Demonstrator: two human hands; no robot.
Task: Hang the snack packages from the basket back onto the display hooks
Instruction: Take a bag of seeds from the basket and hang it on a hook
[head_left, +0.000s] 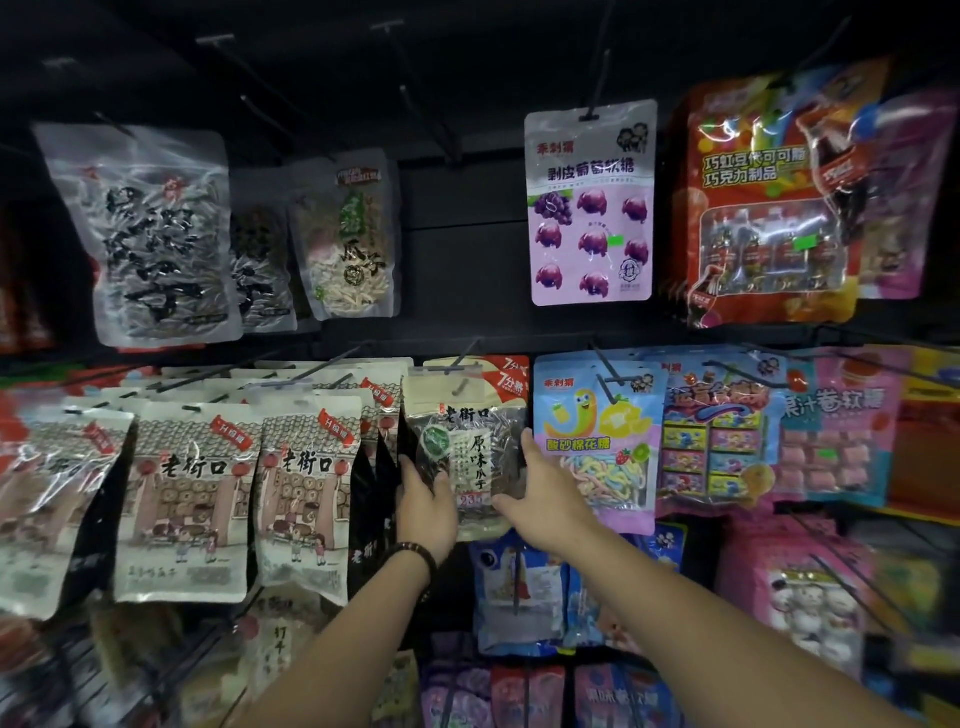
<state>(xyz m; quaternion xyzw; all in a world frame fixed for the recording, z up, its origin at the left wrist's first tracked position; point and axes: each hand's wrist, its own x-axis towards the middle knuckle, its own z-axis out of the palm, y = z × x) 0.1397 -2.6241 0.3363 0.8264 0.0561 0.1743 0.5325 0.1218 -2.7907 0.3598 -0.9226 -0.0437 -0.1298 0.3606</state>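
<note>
A sunflower-seed packet with a clear window and a beige top sits in the middle row of the display, its hang hole up by a black hook. My left hand grips the packet's lower left edge. My right hand holds its right side, thumb in front and fingers up along the edge. Whether the hook passes through the hole is unclear. The basket is out of view.
Seed bags hang close on the left, a blue marshmallow bag close on the right. Above are a purple grape-gummy bag, a red chocolate bag and bare black hooks. More packets hang below.
</note>
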